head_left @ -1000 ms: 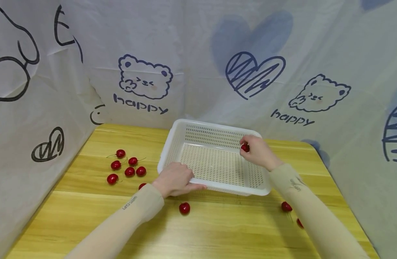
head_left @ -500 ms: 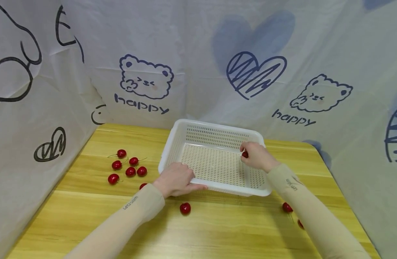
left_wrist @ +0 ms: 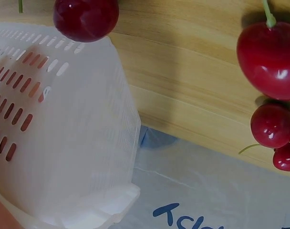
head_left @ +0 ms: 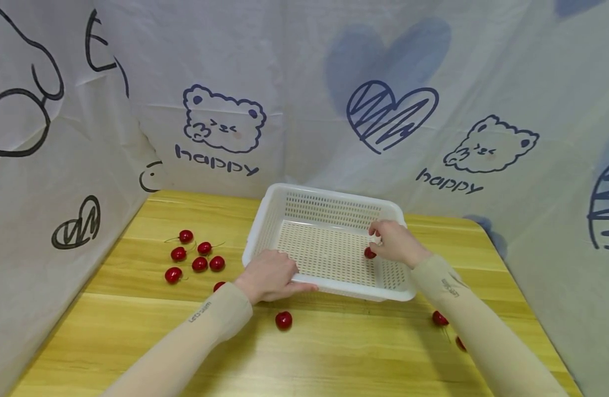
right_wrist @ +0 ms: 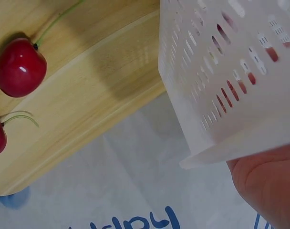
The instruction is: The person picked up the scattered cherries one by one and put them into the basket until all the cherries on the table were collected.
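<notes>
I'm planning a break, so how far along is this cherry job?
Looks done: the white perforated basket stands on the table, its near rim held by the left grip. In hand: one cherry low inside the basket, just beside the right grip; whether they touch is hard to tell. Remaining, presumably: ten other cherries visible on the table. With no second cherry visible inside, it seems early.

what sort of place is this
Probably a small staged tabletop setup indoors, though nothing beyond it is in view: a printed cloth hangs behind and beside the wooden table, which holds a white basket and loose cherries.
</notes>
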The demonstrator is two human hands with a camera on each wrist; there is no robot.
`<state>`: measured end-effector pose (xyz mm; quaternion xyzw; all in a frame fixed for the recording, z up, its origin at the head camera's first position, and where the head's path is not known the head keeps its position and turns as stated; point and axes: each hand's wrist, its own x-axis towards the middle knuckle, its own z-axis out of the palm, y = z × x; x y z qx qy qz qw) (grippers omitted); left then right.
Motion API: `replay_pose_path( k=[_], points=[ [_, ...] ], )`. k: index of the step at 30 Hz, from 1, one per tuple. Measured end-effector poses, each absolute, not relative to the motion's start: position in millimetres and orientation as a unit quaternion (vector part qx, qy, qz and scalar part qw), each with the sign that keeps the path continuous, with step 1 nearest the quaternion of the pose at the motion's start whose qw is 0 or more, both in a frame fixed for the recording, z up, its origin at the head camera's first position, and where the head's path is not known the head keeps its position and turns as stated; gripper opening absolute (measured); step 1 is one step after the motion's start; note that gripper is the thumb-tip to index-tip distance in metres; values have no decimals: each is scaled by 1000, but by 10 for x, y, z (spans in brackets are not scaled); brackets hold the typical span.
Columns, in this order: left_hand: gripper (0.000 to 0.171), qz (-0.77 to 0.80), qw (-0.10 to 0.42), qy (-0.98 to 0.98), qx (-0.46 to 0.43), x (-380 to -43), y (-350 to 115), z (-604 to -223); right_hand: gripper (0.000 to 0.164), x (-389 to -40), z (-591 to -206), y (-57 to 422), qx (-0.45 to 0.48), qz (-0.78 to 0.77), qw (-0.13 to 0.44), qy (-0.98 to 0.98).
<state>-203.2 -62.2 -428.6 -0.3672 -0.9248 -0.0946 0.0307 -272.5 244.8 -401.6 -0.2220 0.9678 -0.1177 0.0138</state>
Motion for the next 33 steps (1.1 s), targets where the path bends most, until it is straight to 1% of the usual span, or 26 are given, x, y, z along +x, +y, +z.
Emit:
replay_pose_path(
  k=[7,15,24,28,33],
  points=[
    [65,-95,28,-925,-366,-2027,-624,-4284,23,-2661,-3984,2491,-230,-129,3,965],
    [64,-97,30,-926,-364,-2028,-618,-4289,22,-2468,-3923,2581,-219,-173,-12,960],
    [61,-99,29,-925,-365,-2018,-625,-4276,21,-2212,-3905,2757,-210,-243,-72,944],
    [61,-100,26,-926,-364,-2015,-624,-4274,21,-2112,-3949,2917,-194,-262,-97,940],
    [62,-100,24,-926,-362,-2019,-620,-4275,20,-2012,-4031,3160,-188,-283,-147,929]
  ],
)
